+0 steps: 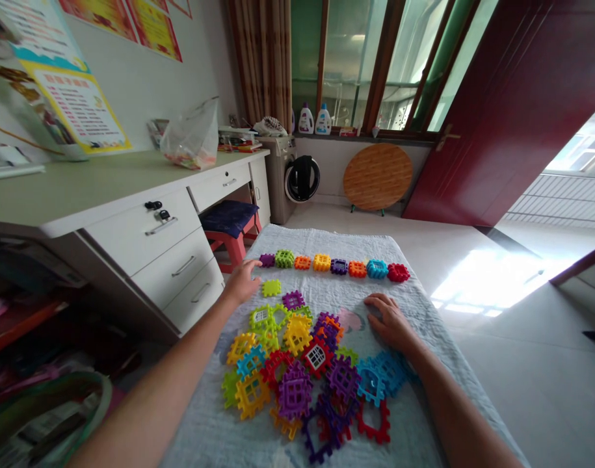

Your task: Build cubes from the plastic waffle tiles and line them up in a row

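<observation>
My left hand (242,283) is at the left end of a row of building blocks, thumb and index finger apart. Its index fingertip is right beside a purple block (266,260); whether they touch I cannot tell. Running right from there are a green block (284,259), a yellow block (321,262), a dark blue block (339,266), a light blue block (377,268), a red block (398,272) and orange ones. A flat lime piece (271,288) lies just below. My right hand (387,317) rests on the cloth, fingers loosely spread, holding nothing, right of a pile of notched plastic pieces (297,335).
A pale blue cloth (348,240) covers the table. A white desk (131,221) with drawers stands left, a stool (230,218) under it. Farther back are a washing machine (279,182) with its door ajar, a round wooden tabletop (378,175) and a red door (492,110).
</observation>
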`<state>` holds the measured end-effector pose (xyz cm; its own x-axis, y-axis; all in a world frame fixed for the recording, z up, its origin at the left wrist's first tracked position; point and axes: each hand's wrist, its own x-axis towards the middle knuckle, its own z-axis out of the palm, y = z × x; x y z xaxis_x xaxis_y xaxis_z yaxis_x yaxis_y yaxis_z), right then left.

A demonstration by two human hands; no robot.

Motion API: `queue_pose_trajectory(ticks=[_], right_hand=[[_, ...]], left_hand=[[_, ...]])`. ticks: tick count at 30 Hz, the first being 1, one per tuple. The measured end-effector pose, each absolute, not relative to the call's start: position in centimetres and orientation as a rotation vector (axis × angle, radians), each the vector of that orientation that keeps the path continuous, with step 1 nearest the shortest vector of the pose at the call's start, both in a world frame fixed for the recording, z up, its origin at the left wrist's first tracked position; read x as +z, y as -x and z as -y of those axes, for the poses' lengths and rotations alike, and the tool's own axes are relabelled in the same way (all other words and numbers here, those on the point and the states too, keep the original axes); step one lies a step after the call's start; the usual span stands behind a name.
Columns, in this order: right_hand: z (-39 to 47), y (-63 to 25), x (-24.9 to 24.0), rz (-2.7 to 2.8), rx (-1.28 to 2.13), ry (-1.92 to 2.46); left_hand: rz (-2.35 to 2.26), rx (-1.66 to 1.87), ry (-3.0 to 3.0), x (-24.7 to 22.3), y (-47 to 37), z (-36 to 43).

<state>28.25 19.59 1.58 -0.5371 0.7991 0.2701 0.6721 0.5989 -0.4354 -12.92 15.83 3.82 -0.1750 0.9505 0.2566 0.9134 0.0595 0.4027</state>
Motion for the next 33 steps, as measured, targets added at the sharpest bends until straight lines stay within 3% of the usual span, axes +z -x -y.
queue_pose_trajectory(ticks=[8,17,25,33], right_hand=[[-19.7,-28.4,1.4,2.380,0.402,1.168],[-19.7,-28.3,1.5,2.390,0.413,1.172],[-19.6,-28.3,1.6,2.386,0.411,1.172],[-19.7,-28.4,1.4,2.386,0.400,1.166]], left_hand=[[-2.160,0.294,-2.059,5.3,15.4,-23.7],[-2.102,-0.009,-2.030,5.6,15.3,-25.8],[-2.104,-0.076,-2.024,6.4,15.0,-25.6],[-2.250,0.143,-2.113,7.3,14.3,-22.9]])
